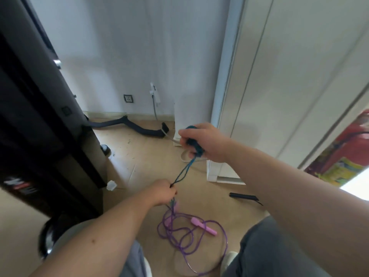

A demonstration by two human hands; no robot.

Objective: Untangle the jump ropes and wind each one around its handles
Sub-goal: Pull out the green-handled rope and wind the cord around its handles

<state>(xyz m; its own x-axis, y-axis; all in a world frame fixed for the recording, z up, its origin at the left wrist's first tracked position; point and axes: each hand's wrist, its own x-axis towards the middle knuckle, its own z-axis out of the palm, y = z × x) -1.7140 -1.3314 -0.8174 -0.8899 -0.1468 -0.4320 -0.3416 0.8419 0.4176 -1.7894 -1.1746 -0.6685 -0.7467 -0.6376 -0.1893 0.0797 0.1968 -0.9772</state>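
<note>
Blue rope [182,172] runs as a pair of taut strands between the two hands. It slants from the left hand [161,191], low and close to the body, up and away to the right hand [209,144], which is higher and farther out.

The right hand's fingers are curled round a dark blue bundle [194,146]. This looks like rope already wound on its handles, though the handles themselves are hidden. The left hand's fingers are closed in a pinch on the strands.

Below that pinch, strands drop toward the purple rope [179,238]. It lies in loose loops on the floor [139,156] between the person's knees, with a pink handle [203,226] resting on the loops. The blur just under the left hand hides whether blue strands cross through the purple loops.

The coming wrap probably turns on that slanted line. The free length points straight at the bundle, so the right hand can take it up by turning. The left hand is nearer the heap, so it is the one placed to feed slack and lift the blue clear of the purple.
</note>
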